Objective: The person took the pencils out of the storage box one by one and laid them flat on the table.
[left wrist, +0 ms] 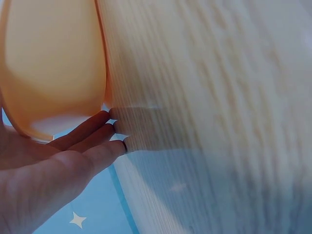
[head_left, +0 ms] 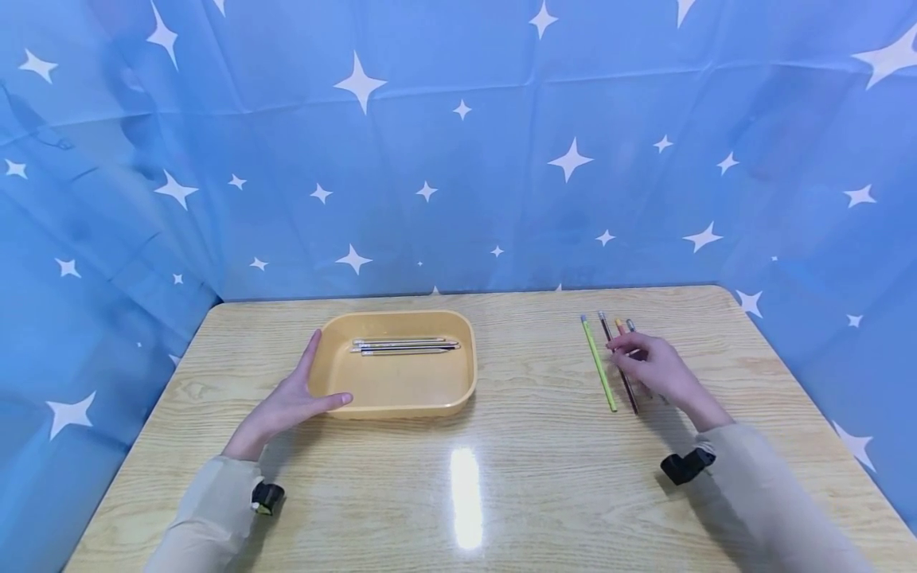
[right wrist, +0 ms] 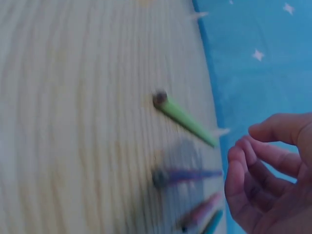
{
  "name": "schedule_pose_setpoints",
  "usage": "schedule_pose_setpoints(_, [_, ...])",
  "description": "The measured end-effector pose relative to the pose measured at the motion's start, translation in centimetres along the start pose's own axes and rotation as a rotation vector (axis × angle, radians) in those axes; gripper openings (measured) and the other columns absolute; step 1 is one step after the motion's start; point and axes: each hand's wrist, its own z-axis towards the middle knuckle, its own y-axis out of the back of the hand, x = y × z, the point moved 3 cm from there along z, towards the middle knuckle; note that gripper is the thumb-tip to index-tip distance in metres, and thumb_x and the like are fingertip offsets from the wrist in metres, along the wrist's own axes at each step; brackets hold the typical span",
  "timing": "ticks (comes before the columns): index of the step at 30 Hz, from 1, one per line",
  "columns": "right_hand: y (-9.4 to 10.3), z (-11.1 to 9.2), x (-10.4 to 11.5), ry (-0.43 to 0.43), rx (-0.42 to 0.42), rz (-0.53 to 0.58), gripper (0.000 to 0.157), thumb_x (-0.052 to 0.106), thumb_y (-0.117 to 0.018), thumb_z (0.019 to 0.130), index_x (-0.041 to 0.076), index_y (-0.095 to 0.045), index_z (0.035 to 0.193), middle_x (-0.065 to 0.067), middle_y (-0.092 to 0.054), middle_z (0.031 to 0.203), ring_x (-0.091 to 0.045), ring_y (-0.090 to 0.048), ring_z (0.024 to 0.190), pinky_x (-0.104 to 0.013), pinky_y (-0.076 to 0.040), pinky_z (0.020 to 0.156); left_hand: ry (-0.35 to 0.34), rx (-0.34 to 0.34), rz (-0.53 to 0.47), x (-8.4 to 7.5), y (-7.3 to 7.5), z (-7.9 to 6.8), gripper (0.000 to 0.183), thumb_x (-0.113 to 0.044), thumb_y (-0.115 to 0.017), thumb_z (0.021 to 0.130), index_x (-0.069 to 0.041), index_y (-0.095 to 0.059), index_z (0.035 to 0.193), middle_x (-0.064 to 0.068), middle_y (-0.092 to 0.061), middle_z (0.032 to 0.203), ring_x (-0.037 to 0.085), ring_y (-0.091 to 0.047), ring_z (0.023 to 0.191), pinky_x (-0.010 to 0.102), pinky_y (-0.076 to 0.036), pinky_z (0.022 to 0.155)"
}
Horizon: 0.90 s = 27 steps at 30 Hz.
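Note:
A shallow yellow-orange tray (head_left: 401, 411) sits left of the table's middle, with several pencils (head_left: 404, 347) lying side by side in it. At its left end is my left hand (head_left: 294, 398), thumb over the near rim and fingers stretched along the side. In the left wrist view those fingers (left wrist: 92, 131) lie straight by the tray's end. My right hand (head_left: 655, 370) hovers over loose pencils, fingers loosely bent, nothing seen between them. Left of it lie a green pencil (head_left: 598, 362) and a dark pencil (head_left: 629, 391). A reddish pencil (right wrist: 202, 209) and a teal pencil (right wrist: 213, 223) are partly hidden beneath it.
The wood-grain table (head_left: 530, 446) ends at a blue curtain (head_left: 458, 159) with white stars, which hangs behind and at both sides. Glare brightens the near middle of the tabletop. Each sleeve carries a small black wrist device (head_left: 688, 465).

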Motion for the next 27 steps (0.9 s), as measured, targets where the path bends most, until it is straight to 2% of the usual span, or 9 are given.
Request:
schedule_pose_setpoints(6, [-2.5,0.3,1.3,0.077,0.044,0.002,0.021,0.004,-0.058,0.095,-0.006,-0.063,0.113,-0.017,-0.065,0.099,-0.024,-0.061,0.08,-0.028,-0.049,0.061,0.007,-0.002,0.01,0.1,0.0,0.0,0.118,-0.03,-0.077,0.082,-0.017,0.015,0.154,0.022,0.006,0.159,0.047,-0.007,0.141,0.064,-0.013,0.108])
schedule_pose_setpoints(11, [-4.6,0.4,2.3,0.121,0.117,0.037,0.018,0.004,-0.059,0.094,-0.003,-0.065,0.11,-0.013,-0.065,0.097,-0.023,-0.062,0.08,-0.029,-0.05,0.061,0.006,-0.003,0.008,0.2,0.0,0.1,0.117,-0.03,-0.077,0.083,-0.016,0.015,0.154,0.021,0.007,0.159,0.047,-0.005,0.141,0.063,-0.012,0.109])
schedule_pose_setpoints(22, [-7.9,0.7,4.3,0.154,0.194,0.132,0.02,0.003,-0.06,0.094,-0.004,-0.064,0.112,-0.013,-0.065,0.095,-0.025,-0.062,0.078,-0.03,-0.052,0.061,-0.001,-0.003,0.016,0.1,0.0,0.0,0.117,-0.031,-0.076,0.083,-0.015,0.016,0.153,0.022,0.007,0.159,0.047,-0.006,0.141,0.063,-0.012,0.109])
schedule_pose_setpoints(27, [-9.1,0.9,5.5,0.155,0.203,0.166,0.021,0.002,-0.06,0.092,-0.004,-0.064,0.112,-0.014,-0.065,0.095,-0.026,-0.062,0.077,-0.03,-0.052,0.06,0.003,-0.007,0.028,0.1,0.0,0.0,0.117,-0.032,-0.076,0.083,-0.015,0.015,0.154,0.022,0.006,0.158,0.048,-0.008,0.14,0.062,-0.013,0.109])
